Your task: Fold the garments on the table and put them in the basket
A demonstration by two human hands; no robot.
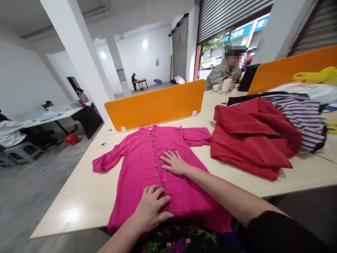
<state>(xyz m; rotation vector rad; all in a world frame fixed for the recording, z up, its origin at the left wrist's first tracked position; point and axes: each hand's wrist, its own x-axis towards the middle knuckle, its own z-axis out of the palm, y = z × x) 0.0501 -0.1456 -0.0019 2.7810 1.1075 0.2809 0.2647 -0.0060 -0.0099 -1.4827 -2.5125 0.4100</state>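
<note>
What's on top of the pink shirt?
On the pink shirt: two hands. The right hand rests mid-front; the left hand rests lower down. Cloth directly beneath both is covered, so can't tell what's there.

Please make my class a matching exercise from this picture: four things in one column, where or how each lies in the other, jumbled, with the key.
Things
1. Pink shirt
2. Red garment
3. Striped garment
4. Red container

Places and states
A. Partly hidden behind the red garment
B. On the grey floor
C. Laid out, buttons up, under the left hand and right hand
D. Beside a pink sleeve on the table, pale stitching showing

Pairs: 1-C, 2-D, 3-A, 4-B
</note>
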